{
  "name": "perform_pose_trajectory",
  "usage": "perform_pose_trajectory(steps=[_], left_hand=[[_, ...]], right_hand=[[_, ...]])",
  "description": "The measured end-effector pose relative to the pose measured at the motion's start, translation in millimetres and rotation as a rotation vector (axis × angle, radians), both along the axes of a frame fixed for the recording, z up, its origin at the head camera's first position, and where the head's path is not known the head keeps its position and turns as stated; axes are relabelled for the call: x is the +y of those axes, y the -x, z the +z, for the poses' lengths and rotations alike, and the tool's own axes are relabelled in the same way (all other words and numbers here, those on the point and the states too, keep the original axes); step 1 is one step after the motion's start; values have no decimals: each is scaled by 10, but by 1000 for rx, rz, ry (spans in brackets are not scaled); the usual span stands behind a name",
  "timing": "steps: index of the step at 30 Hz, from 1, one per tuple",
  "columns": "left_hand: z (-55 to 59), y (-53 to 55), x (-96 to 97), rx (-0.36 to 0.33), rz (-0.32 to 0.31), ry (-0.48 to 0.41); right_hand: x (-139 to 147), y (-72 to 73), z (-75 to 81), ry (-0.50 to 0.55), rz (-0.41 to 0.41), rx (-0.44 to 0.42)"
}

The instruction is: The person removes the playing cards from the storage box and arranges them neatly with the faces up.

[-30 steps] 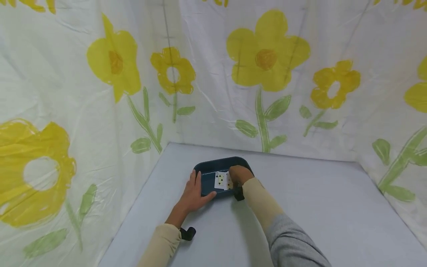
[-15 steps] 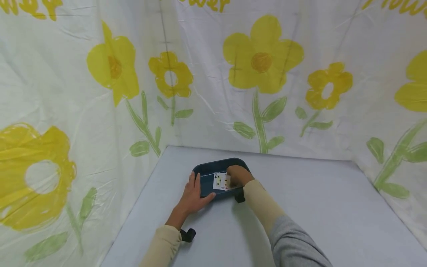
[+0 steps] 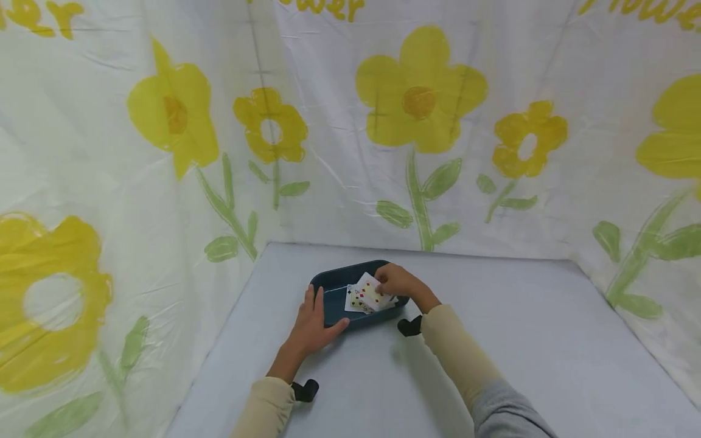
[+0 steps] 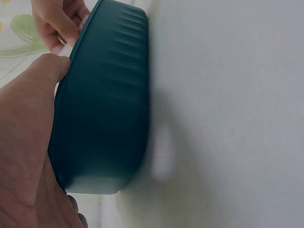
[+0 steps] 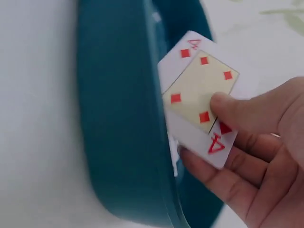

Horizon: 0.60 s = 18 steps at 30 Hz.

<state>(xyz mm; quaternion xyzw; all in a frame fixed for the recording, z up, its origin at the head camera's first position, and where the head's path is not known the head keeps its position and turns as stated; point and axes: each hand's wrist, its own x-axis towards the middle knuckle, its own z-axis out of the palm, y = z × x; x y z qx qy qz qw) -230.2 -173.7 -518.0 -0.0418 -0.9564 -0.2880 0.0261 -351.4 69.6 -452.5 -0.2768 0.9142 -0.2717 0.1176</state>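
Observation:
A dark teal tray (image 3: 333, 299) with raised walls stands on the table. My right hand (image 3: 402, 282) pinches a four of diamonds (image 5: 190, 92) over its right end, thumb on the card's face and fingers behind. In the right wrist view the card tilts across the tray's near rim. Other playing cards (image 3: 351, 305) lie face up inside, partly covered by the held card. At the tray's left end rests my left hand (image 3: 308, 331), fingers stretched along the outer side and thumb (image 4: 54, 66) on the near rim.
The tray sits on a pale table (image 3: 504, 322), towards its back left. White curtains (image 3: 334, 182) printed with yellow flowers hang along the back and both sides. A black wrist mount (image 3: 305, 390) sticks out from the left forearm.
My right hand has risen from inside the tray and moved slightly right, lifting and tilting the four of diamonds. My left hand stays at the tray's left end.

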Motion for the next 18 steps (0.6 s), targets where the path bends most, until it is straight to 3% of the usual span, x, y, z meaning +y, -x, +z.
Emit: perform_pose_trajectory(steps=[7, 18], left_hand=[[18, 10, 27, 2, 5, -16], [30, -12, 30, 3, 6, -22]], right_hand=[[285, -48, 72, 264, -217, -203], [726, -3, 68, 455, -432, -386]])
